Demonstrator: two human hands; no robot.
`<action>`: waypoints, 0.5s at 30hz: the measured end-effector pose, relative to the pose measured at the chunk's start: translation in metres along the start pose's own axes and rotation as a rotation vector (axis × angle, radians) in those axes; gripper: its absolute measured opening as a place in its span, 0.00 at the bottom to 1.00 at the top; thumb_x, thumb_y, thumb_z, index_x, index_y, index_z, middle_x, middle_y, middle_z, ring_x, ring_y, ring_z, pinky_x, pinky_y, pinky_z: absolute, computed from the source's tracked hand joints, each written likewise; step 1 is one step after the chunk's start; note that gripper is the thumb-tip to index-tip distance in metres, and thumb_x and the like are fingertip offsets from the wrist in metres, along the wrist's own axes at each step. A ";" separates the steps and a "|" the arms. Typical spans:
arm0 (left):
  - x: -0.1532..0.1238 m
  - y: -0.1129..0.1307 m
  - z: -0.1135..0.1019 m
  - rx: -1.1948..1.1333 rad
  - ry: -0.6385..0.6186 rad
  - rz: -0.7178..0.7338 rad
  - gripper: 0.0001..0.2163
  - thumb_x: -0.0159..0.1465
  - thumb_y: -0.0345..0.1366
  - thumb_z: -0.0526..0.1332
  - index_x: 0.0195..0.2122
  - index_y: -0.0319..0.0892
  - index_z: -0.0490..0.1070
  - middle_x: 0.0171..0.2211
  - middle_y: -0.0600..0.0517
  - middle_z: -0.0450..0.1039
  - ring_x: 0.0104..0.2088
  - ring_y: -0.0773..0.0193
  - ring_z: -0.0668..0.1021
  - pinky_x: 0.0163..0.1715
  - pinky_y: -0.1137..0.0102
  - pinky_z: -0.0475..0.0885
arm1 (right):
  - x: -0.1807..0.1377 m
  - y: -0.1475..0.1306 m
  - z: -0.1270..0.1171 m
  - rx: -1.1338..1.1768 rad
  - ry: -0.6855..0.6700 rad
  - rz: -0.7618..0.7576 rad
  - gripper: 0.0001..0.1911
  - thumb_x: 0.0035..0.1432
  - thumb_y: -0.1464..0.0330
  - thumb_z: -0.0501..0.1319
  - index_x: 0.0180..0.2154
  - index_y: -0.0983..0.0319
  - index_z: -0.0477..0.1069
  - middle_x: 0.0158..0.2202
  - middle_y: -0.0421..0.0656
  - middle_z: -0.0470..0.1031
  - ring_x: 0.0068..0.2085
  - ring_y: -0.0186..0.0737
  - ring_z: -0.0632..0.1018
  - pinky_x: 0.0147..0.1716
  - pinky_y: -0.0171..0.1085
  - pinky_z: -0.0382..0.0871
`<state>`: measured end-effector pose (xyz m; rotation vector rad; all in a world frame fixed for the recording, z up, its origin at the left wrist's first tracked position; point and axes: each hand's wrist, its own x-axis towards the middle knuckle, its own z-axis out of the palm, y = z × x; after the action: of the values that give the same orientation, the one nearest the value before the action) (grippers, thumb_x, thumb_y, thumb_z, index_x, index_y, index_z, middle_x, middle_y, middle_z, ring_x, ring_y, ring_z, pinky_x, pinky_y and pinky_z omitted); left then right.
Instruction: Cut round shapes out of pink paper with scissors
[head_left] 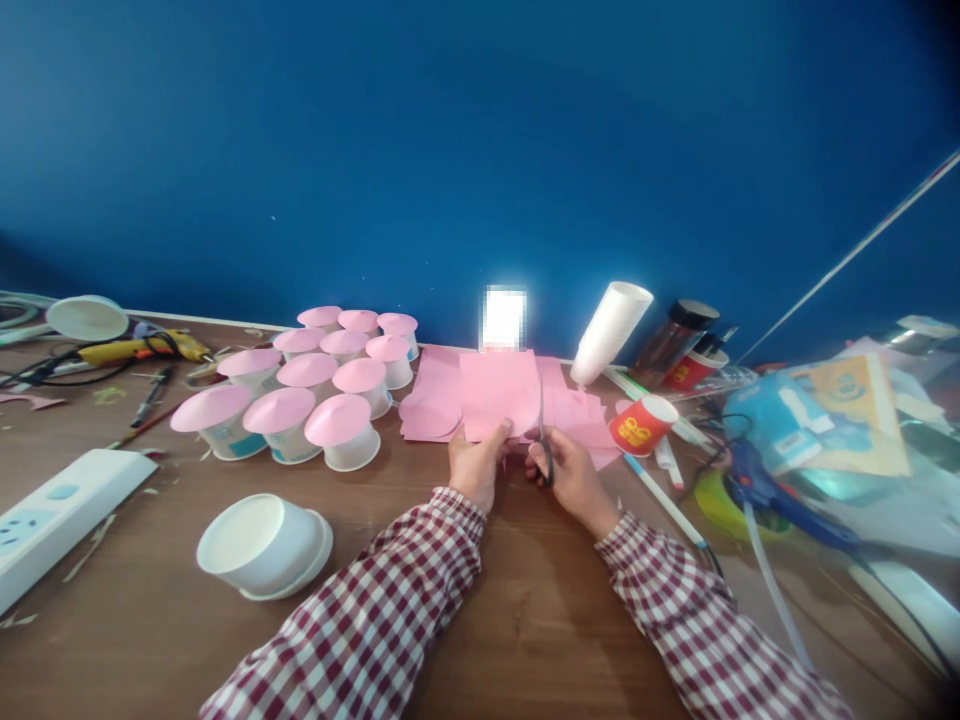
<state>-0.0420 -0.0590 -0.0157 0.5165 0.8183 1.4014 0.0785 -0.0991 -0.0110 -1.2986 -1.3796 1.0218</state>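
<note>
My left hand (475, 466) pinches the lower edge of a pink paper sheet (496, 392) and holds it upright above the brown table (525, 600). Scissors (543, 440) are gripped in my right hand (571, 474), with their blades running up along the sheet's right edge. More pink paper pieces (433, 405) lie flat behind the sheet. Both arms wear red and white checked sleeves.
Several upturned white cups with pink paper tops (315, 385) stand at left, a white bowl (262, 545) nearer. A power strip (52, 515) and yellow glue gun (142, 348) lie far left. A stack of white cups (609, 330), a red cup (641, 424) and a blue glue gun (772, 492) crowd the right.
</note>
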 end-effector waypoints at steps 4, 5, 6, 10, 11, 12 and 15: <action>-0.001 0.001 0.001 -0.001 0.007 -0.010 0.18 0.44 0.33 0.71 0.36 0.36 0.70 0.30 0.49 0.75 0.26 0.66 0.77 0.29 0.71 0.74 | 0.001 0.001 0.000 -0.002 -0.002 -0.004 0.17 0.57 0.57 0.58 0.41 0.63 0.65 0.26 0.39 0.70 0.25 0.33 0.73 0.22 0.31 0.69; -0.001 0.002 0.001 -0.004 0.009 -0.013 0.18 0.44 0.33 0.71 0.35 0.36 0.70 0.30 0.49 0.75 0.26 0.66 0.77 0.29 0.71 0.74 | 0.001 0.001 0.000 -0.001 -0.003 -0.006 0.17 0.57 0.57 0.58 0.41 0.63 0.65 0.26 0.39 0.70 0.25 0.33 0.73 0.22 0.31 0.68; -0.001 0.002 0.002 -0.008 0.009 -0.015 0.18 0.44 0.33 0.71 0.35 0.36 0.69 0.29 0.49 0.75 0.26 0.66 0.77 0.29 0.71 0.74 | 0.001 0.001 0.000 0.002 -0.003 -0.007 0.17 0.56 0.57 0.58 0.41 0.63 0.65 0.26 0.39 0.70 0.25 0.33 0.73 0.22 0.31 0.68; -0.002 0.005 0.003 -0.028 -0.003 -0.013 0.17 0.44 0.32 0.71 0.34 0.36 0.69 0.30 0.49 0.75 0.27 0.66 0.77 0.29 0.71 0.74 | 0.000 -0.002 0.000 0.010 -0.004 -0.008 0.18 0.56 0.56 0.58 0.40 0.63 0.64 0.25 0.39 0.69 0.25 0.33 0.73 0.22 0.31 0.68; -0.002 0.006 0.003 -0.028 -0.003 -0.013 0.17 0.44 0.32 0.71 0.34 0.36 0.69 0.30 0.49 0.75 0.27 0.66 0.77 0.29 0.71 0.74 | 0.000 -0.002 0.000 0.009 -0.005 -0.008 0.18 0.56 0.55 0.57 0.40 0.63 0.64 0.25 0.39 0.69 0.25 0.33 0.73 0.22 0.31 0.67; -0.003 0.006 0.004 -0.025 -0.001 -0.015 0.17 0.44 0.32 0.71 0.34 0.36 0.70 0.30 0.49 0.75 0.27 0.66 0.77 0.29 0.71 0.74 | 0.000 -0.003 0.000 0.005 -0.006 -0.010 0.18 0.56 0.55 0.57 0.40 0.63 0.65 0.25 0.39 0.69 0.25 0.33 0.73 0.22 0.31 0.67; -0.003 0.007 0.004 -0.027 0.004 -0.025 0.17 0.43 0.31 0.71 0.34 0.35 0.70 0.30 0.48 0.75 0.27 0.67 0.77 0.28 0.72 0.74 | -0.001 -0.003 0.000 -0.008 -0.007 -0.019 0.18 0.57 0.55 0.57 0.40 0.63 0.65 0.24 0.38 0.69 0.24 0.33 0.72 0.22 0.31 0.67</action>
<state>-0.0433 -0.0603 -0.0073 0.4813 0.8049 1.3894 0.0775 -0.1000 -0.0082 -1.2866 -1.3994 1.0099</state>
